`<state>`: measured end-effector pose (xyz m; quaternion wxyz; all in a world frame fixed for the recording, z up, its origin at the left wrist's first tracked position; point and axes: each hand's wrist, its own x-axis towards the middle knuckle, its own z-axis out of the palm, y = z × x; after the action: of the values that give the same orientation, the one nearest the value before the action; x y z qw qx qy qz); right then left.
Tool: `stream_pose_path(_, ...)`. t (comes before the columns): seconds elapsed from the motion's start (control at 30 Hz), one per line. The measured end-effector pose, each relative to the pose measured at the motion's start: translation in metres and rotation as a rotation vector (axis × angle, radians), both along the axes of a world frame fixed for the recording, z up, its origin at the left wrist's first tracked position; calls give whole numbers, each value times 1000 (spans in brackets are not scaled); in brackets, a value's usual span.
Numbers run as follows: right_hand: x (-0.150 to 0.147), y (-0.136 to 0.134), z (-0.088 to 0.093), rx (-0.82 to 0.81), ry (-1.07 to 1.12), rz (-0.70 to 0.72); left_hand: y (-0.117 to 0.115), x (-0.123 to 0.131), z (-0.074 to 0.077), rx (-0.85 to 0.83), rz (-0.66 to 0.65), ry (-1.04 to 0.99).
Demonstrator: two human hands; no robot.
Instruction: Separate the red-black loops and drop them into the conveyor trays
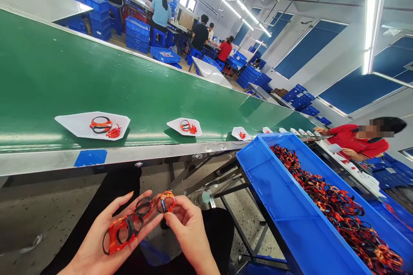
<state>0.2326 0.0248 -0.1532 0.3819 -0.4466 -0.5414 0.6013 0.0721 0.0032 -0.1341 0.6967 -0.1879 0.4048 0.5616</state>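
Orange-and-black plastic loop strand [124,227] is low centre in view, held across both hands. L hand [97,240] is wide open, palm up, fingers spread, w/ the strand's thick red end lying across it. R hand [189,227] is narrow: thumb and forefinger pinch the small orange ring [167,202] at the strand's far end. Step in hand looks like working that ring against the black loop [144,206] beside it; can't tell if they're linked, fingers and blur hide the join. Next move calls for a steady R pinch w/ L palm kept flat, so the strand doesn't twist. At 3 o'clock, a blue plastic crate [277,180] holds a big tangled heap of similar loops [335,206]. At 12 o'clock, a green conveyor belt [106,77] carries white trays [71,122] w/ loops on them. At 2 o'clock, a co-worker in a red shirt [358,139] sits by the belt.
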Motion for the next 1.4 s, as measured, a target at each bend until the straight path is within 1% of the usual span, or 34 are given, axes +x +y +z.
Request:
stream_pose_path(0.1, -1, -1, -3, -27, 27, -16, 1, 1, 2, 4, -3, 20)
stream_pose_path(0.33, -4, -1, -12, -156, 61, -57, 1, 1, 1, -2, -21, 17)
stream_pose_path(0.4, -2, 0, -12, -145, 39, -57, 1, 0, -1, 9, -15, 27)
stream_pose_path(0.47, 3, 7, -8, -60, -46, -75, 2, -1, -2, 22, -19, 38)
stream_pose_path(0.5, 7, 14, -3, 19, -121, -96, 2, -1, -2, 27, -26, 42)
stream_pose_path(0.57, 19, 38, 12, 243, -338, -169, 2, -2, -3, 42, -41, 39)
stream_pose_path(0.63, 34, 73, 31, 473, -591, -278, 2, -2, -4, 67, -51, 27)
stream_pose_path(0.67, 42, 94, 40, 563, -719, -343, 2, -2, -4, 78, -55, 20)
stream_pose_path(0.73, 60, 135, 58, 624, -837, -442, 2, -2, -5, 90, -67, 7)
stream_pose_path(0.8, 75, 169, 73, 636, -907, -507, 3, -3, -6, 97, -76, -6)
stream_pose_path(0.87, 85, 187, 83, 634, -964, -540, 3, -5, -6, 111, -77, -20)
stream_pose_path(0.9, 85, 188, 85, 631, -984, -548, 3, -6, -6, 119, -76, -26)
stream_pose_path(0.97, 79, 174, 85, 633, -1007, -548, 3, -7, -4, 121, -75, -35)
stream_pose_path(1.0, 71, 160, 83, 640, -988, -525, 3, -8, -3, 119, -74, -41)
stream_pose_path(1.03, 61, 141, 80, 641, -944, -469, 4, -7, -2, 118, -74, -45)
stream_pose_path(1.07, 50, 120, 75, 642, -879, -380, 4, -7, -2, 117, -75, -47)
stream_pose_path(1.1, 37, 98, 70, 619, -777, -251, 4, -6, -1, 122, -76, -46)
stream_pose_path(1.17, 13, 58, 56, 530, -641, 101, 5, -4, -2, 122, -79, -15)
stream_pose_path(1.23, -6, 29, 43, 493, -627, 278, 5, -3, -5, 112, -85, 40)
stream_pose_path(1.27, -12, 20, 37, 489, -645, 311, 4, -2, -7, 98, -89, 71)
stream_pose_path(1.3, -16, 15, 32, 488, -668, 316, 3, -1, -9, 84, -95, 96)
stream_pose_path(1.4, -19, 11, 24, 471, -696, 292, 0, 1, -14, 65, -93, 126)
